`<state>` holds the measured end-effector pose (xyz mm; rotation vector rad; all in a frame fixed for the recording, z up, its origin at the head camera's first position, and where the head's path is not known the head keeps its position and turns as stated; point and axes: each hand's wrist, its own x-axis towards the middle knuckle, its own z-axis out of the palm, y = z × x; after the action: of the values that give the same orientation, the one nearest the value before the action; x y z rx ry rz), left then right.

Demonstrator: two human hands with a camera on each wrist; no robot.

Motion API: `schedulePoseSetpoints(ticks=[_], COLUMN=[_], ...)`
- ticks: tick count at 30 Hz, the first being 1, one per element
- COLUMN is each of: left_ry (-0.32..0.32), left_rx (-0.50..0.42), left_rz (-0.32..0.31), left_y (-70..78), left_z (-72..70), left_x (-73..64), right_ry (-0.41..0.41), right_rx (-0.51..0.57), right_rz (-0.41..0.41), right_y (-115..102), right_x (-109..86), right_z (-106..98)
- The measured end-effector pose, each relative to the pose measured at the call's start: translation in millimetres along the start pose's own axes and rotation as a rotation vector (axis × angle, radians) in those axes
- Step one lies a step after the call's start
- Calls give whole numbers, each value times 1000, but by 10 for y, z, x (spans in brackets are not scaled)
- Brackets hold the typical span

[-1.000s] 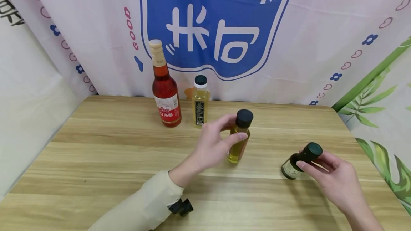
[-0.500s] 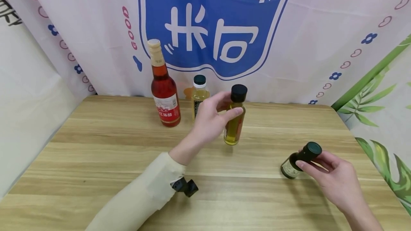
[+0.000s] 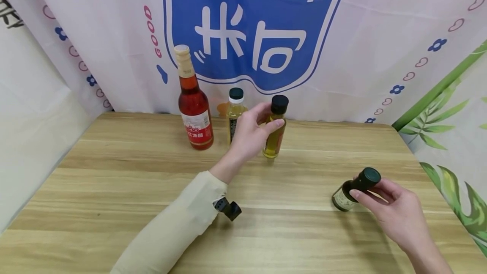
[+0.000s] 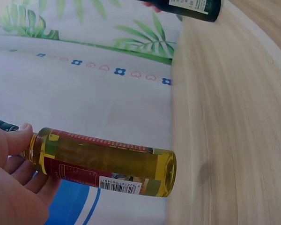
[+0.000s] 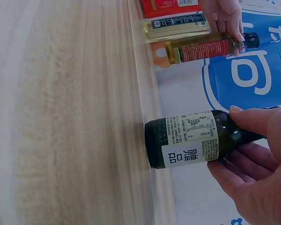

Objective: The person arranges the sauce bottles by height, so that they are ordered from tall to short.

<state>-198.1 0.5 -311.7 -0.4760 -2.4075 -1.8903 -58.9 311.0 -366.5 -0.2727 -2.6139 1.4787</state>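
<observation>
My left hand (image 3: 249, 132) grips a clear bottle of yellow oil (image 4: 103, 164) by its neck, thumb in front. The bottle has a black cap and a red label with a barcode. Its base hangs close over the tabletop, just right of a smaller pale-yellow bottle (image 3: 231, 128) with a dark green cap. At the right, my right hand (image 3: 399, 210) holds a small dark green bottle (image 5: 187, 140) around its neck and shoulder. This one has a cream label with printed characters, and its base is right at the wooden table. The green cap shows above my fingers.
A tall bottle of red vinegar (image 3: 195, 115) stands at the back left, beside the pale-yellow bottle. Behind the wooden table (image 3: 95, 181) hangs a white cloth (image 3: 365, 45) with a blue printed shield. A black wrist camera (image 3: 228, 208) sticks out from my left sleeve.
My left hand has carried the yellow oil bottle away from me and slightly left, toward the back row, now partly covering the pale-yellow bottle. The right hand and its bottle have stayed in place.
</observation>
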Motion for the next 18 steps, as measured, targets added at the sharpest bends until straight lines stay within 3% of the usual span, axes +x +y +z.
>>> schedulePoseSetpoints(ticks=[8,18], left_ry=[36,61], left_rx=[-8,-9], left_rz=[22,-6], left_y=[-100,-216], left_z=[57,86], left_x=[58,125], right_ry=[5,6], right_rx=[-1,0], right_rz=[-17,-17], right_y=[-8,12], right_x=[-14,-15], right_z=[4,15])
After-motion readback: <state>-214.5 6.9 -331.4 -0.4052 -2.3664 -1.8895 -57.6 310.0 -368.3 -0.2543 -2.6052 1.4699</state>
